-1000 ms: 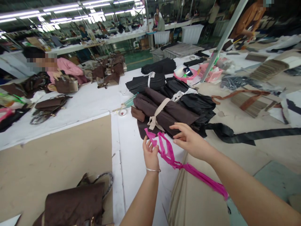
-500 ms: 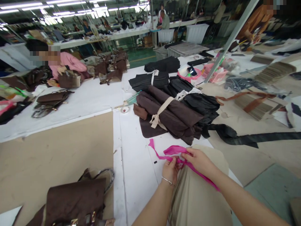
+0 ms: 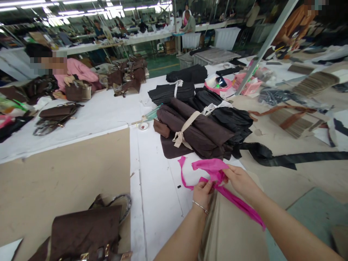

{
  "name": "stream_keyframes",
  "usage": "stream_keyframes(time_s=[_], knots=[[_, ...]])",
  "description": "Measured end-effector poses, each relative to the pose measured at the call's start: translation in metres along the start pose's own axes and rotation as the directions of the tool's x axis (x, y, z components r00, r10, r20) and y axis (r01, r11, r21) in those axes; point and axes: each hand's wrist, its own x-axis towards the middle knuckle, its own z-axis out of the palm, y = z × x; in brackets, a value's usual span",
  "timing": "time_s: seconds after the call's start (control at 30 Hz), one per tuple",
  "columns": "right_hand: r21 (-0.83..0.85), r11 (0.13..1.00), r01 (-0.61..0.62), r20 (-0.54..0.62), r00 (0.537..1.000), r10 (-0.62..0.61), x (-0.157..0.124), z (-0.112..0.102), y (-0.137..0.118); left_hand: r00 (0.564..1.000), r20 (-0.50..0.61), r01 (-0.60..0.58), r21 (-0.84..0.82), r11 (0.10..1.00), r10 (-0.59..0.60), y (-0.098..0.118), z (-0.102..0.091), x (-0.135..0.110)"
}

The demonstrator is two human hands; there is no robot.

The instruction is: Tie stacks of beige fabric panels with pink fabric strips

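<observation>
Here two hands (image 3: 203, 192) (image 3: 240, 179) pinch one pink strip (image 3: 214, 177).

One camera sits on the person's head. It looks forward and down over the white table (image 3: 152, 203), very near to the left hand (image 3: 202, 190) and the right hand (image 3: 240, 181).

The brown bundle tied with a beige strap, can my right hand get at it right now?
Probably yes: the brown bundle lies just past the right hand, nothing between them. But that hand and the left hand both grip the pink strip.
</observation>
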Motion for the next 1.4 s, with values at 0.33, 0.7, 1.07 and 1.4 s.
stream_keyframes(time_s=[0.33, 0.7, 1.07, 1.4], knots=[[0.564, 0.823, -0.070, 0.057, 0.997, 0.045, 0.012, 0.003, -0.017, 0.979, 0.141, -0.167, 0.163, 0.972, 0.145, 0.021, 0.003, -0.016], [-0.595, 0.794, 0.127, 0.170, 0.985, -0.030, -0.006, 0.015, 0.038, 0.998, -0.028, -0.066, -0.060, 0.996, 0.065, 0.010, -0.011, 0.005], [-0.493, 0.869, 0.037, 0.173, 0.983, 0.056, 0.003, 0.005, 0.053, 0.957, 0.283, -0.116, 0.170, 0.979, 0.064, 0.028, -0.005, 0.000], [-0.566, 0.817, 0.107, 0.110, 0.992, -0.054, 0.000, 0.014, 0.065, 0.979, 0.200, -0.069, 0.128, 0.989, 0.043, 0.002, -0.007, 0.010]])
